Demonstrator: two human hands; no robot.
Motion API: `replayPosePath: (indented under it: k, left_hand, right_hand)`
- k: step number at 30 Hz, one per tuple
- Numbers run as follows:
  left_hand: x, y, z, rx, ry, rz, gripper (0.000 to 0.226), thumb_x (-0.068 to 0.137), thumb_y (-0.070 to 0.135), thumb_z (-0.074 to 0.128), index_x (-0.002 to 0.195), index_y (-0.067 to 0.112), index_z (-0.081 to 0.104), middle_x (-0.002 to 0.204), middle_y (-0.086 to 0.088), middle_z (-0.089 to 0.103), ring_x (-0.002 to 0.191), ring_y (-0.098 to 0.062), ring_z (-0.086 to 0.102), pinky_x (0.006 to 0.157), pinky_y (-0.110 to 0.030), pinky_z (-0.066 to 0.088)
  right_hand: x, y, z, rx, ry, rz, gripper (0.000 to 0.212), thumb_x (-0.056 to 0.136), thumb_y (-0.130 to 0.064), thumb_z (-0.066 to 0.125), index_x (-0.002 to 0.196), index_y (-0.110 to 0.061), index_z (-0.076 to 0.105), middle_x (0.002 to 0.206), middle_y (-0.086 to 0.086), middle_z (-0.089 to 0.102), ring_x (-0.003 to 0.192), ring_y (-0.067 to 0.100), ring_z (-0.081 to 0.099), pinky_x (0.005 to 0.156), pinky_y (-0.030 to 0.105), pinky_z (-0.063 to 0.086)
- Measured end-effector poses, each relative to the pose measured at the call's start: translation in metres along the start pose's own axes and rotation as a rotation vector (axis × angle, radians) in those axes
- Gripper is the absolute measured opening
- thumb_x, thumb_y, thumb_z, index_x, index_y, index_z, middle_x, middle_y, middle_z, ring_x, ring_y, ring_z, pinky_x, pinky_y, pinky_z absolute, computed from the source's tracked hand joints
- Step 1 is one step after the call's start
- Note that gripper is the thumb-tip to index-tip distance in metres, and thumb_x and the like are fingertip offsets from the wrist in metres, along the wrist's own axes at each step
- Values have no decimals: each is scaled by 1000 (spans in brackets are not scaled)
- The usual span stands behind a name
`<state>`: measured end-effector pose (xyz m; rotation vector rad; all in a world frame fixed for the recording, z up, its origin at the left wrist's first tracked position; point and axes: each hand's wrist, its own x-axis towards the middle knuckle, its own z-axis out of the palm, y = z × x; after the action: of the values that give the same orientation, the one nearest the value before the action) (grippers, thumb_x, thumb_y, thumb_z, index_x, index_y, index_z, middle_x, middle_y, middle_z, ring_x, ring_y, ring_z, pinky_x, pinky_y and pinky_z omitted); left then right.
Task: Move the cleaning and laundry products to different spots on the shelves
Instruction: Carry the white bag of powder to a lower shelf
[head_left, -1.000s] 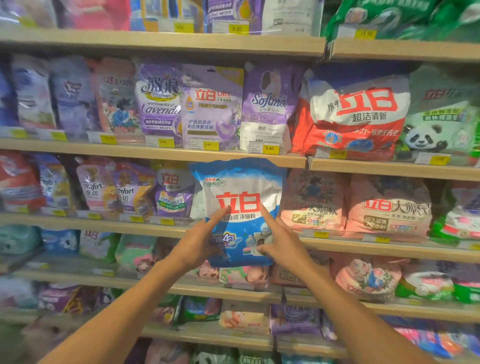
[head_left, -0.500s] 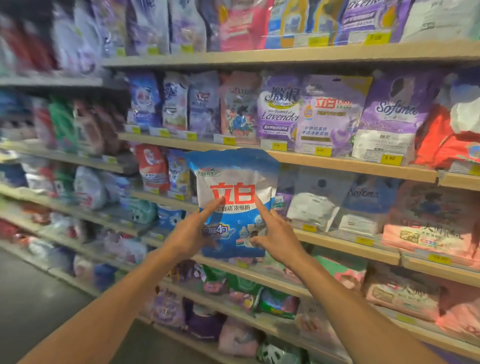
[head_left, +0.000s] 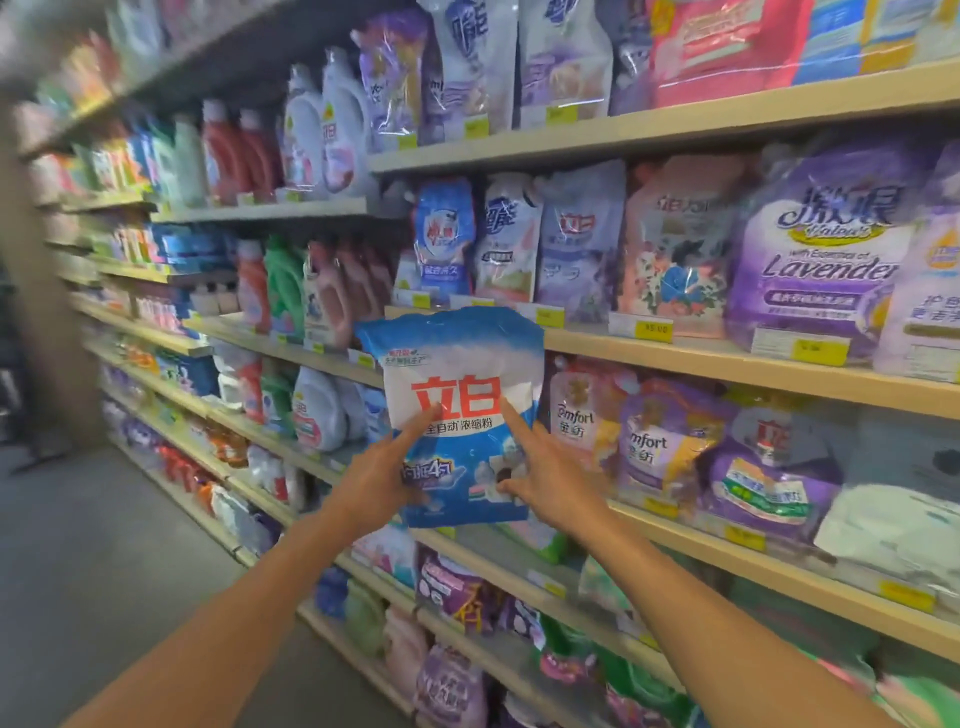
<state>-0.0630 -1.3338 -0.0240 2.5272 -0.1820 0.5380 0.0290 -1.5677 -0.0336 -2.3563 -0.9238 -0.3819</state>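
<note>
Stocked shelves (head_left: 727, 364) lined the aisle, and below-left of the Lavender pouch (head_left: 821, 260) the blue detergent bag (head_left: 457, 364) hung clear of them, left hand (head_left: 382, 478) and right hand (head_left: 545, 478) with fingers (head_left: 428, 418) clamped on its lower half (probably best kept upright and slid base-first into a gap).
</note>
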Motion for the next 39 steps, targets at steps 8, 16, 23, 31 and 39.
replayPosePath:
  k: [8, 16, 23, 31, 39]
  left_hand:
    - [69, -117, -47, 95, 58, -45, 112, 77, 2, 81, 151, 49, 11, 157, 8, 29, 130, -19, 47, 85, -25, 53]
    - [130, -230, -68, 85, -8, -14, 113, 79, 7, 81, 143, 59, 4, 155, 4, 36, 129, -23, 50, 88, -34, 53]
    - [194, -317, -90, -9, -113, 102, 115, 78, 6, 81, 150, 51, 3, 154, 2, 39, 132, -20, 48, 98, -38, 50]
    - [247, -386, -95, -63, -203, 300, 119, 73, 11, 85, 142, 61, 1, 145, -5, 49, 119, -25, 57, 89, -33, 50]
    - [262, -392, -70, -121, -310, 438, 119, 76, 9, 82, 140, 68, 2, 142, -5, 50, 81, -18, 64, 76, -38, 55]
  right_hand:
    - [140, -13, 87, 61, 8, -56, 120, 84, -22, 82, 149, -65, -9, 148, 10, 44, 97, 21, 62, 77, 36, 52]
    - [224, -19, 166, 23, 48, 14, 125, 81, -24, 85, 144, -71, -13, 141, 10, 48, 104, 27, 62, 80, 38, 52]
    - [282, -44, 211, -4, 117, 156, 121, 83, -22, 83, 146, -70, -8, 157, 3, 39, 101, 16, 62, 78, 34, 54]
    - [306, -77, 256, -137, 216, 407, 122, 85, -23, 81, 145, -69, -15, 154, 14, 41, 82, 11, 62, 72, 33, 53]
    - [282, -93, 262, -253, 241, 585, 118, 90, -26, 77, 146, -64, -19, 154, 15, 40, 81, 20, 66, 70, 36, 56]
